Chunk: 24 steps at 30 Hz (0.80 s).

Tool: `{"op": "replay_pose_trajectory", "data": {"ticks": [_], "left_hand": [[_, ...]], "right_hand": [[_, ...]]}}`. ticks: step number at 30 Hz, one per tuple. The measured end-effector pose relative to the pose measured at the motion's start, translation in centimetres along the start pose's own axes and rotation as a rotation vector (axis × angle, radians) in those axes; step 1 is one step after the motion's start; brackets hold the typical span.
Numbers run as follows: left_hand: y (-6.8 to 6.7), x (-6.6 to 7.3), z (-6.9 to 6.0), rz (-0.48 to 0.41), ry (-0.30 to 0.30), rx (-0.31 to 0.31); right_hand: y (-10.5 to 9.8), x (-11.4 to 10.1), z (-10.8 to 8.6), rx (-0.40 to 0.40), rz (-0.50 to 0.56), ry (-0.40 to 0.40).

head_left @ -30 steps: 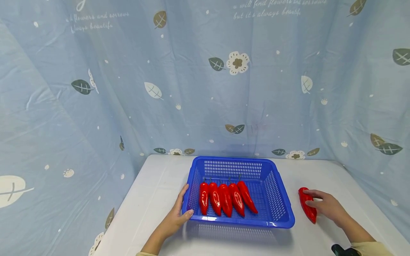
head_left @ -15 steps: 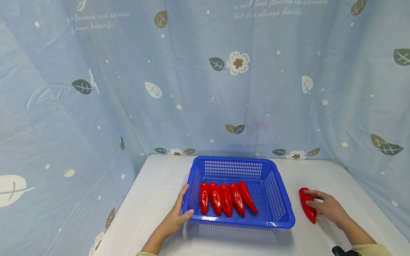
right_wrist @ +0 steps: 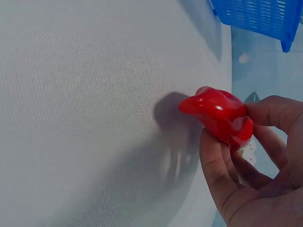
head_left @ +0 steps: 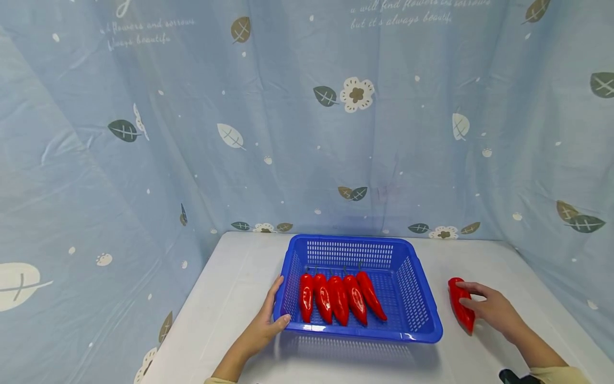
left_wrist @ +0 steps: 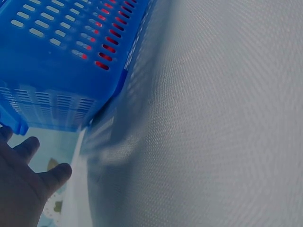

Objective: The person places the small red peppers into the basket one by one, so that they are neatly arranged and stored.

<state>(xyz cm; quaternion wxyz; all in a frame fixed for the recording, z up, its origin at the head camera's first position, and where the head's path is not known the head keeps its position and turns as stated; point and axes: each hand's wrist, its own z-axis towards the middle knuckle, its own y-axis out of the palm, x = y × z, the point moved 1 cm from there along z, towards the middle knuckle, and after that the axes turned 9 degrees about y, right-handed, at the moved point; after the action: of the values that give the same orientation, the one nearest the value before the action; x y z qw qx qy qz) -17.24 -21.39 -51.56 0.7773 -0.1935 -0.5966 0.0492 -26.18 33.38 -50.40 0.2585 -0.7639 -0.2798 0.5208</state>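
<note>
In the head view my right hand (head_left: 491, 309) pinches a glossy red chili pepper (head_left: 460, 306) to the right of the basket. The right wrist view has thumb and fingers on either side of that pepper (right_wrist: 220, 113), its tip pointing away from the palm, a shadow on the table beside it. My left hand (head_left: 261, 325) touches the left side of a blue perforated basket (head_left: 357, 334), thumb at the front left corner. Seen from the left wrist, the visible fingers (left_wrist: 56, 177) are spread and fairly straight by the basket wall. Several red peppers (head_left: 338, 300) lie side by side inside.
A white table (head_left: 242, 261) carries the basket. Blue curtain (head_left: 288, 160) with leaf and flower prints hangs behind and at both sides. A dark object (head_left: 513, 376) sits by the right sleeve at the lower edge.
The red pepper in my right hand has shifted very slightly, its upper end a little higher in the view. My left hand and the basket stay put.
</note>
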Motion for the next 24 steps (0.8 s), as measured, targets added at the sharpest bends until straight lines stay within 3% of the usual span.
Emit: {"op": "replay_pose_trajectory", "data": {"ticks": [24], "left_hand": [[0.0,-0.09,-0.04,0.007,-0.002,0.003]], "right_hand": [[-0.1,-0.72,-0.91,0.022,-0.001,-0.078]]}}
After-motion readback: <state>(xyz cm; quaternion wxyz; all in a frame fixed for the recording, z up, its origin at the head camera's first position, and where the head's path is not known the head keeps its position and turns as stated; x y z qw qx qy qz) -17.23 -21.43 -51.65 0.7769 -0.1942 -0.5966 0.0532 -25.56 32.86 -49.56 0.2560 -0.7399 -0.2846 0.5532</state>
